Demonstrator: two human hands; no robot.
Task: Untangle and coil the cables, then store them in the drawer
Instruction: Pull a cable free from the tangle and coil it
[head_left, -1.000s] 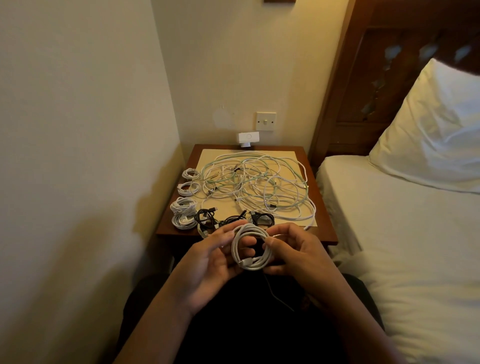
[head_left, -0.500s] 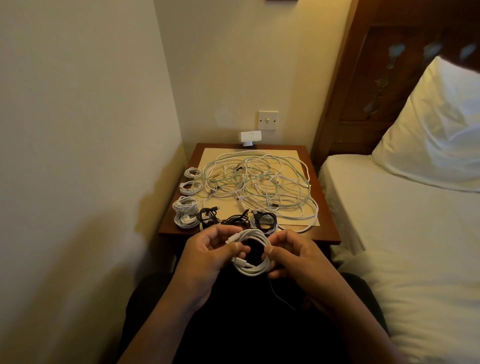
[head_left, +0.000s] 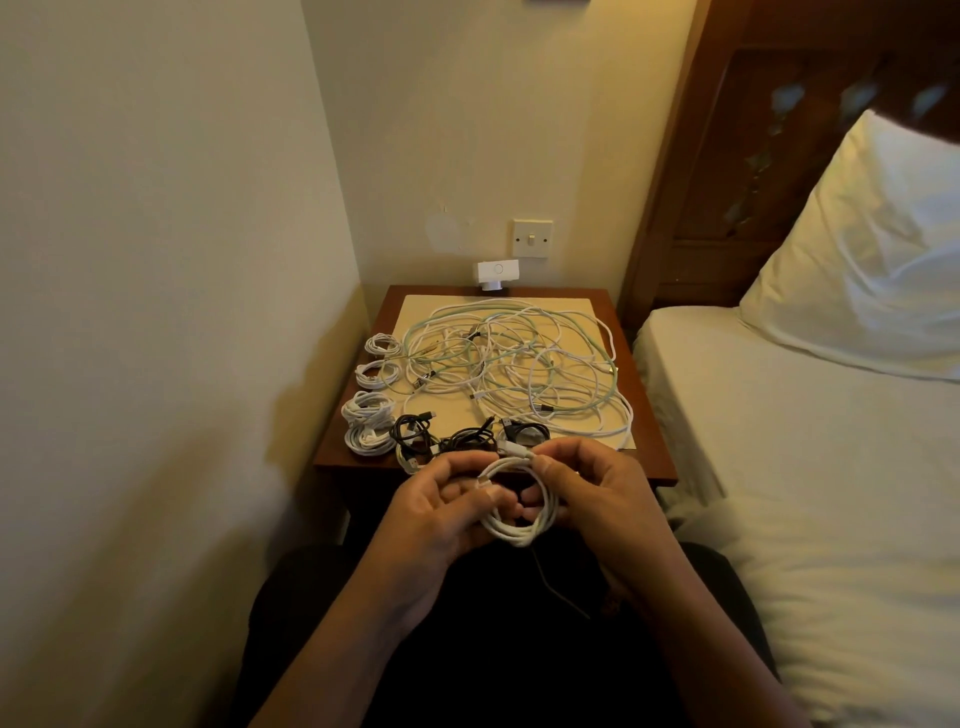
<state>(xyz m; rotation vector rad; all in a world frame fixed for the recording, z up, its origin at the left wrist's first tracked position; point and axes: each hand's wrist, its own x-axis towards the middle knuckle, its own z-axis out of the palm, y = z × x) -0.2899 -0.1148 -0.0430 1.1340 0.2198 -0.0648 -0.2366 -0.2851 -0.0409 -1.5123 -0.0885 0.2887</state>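
Narrow bedroom corner, cream walls, wooden table (head_left: 647, 441) against the back wall with a cream mat (head_left: 431, 312) on it. The bed (head_left: 805, 467) with its pillow (head_left: 857, 260) and dark headboard (head_left: 727, 156) is just beside the table on your right. A wall switch (head_left: 532, 238) and a small white device (head_left: 497, 270) are at the table's far edge. The big tangle of white and pale green cables (head_left: 519, 364) covers most of the mat. Small white coils (head_left: 369, 410) line the left edge and black coils (head_left: 467, 439) sit along the front edge, right behind your fingers and partly hidden by them. The white coil (head_left: 519, 530) is off the table, over your lap, held between both hands. Your left hand (head_left: 436, 514) grips its left side with fingers curled and the thumb on the loops. Your right hand (head_left: 597, 493) pinches the top of the coil where a plug end sticks out, its other fingers curled round the right side. A thin dark cable (head_left: 556, 592) trails on your lap below. No drawer can be made out. Against a second ago, your left fingers were stretched flatter and are now curled in, and your right fingertips have gone up to the coil's top. Nothing on the table has moved.
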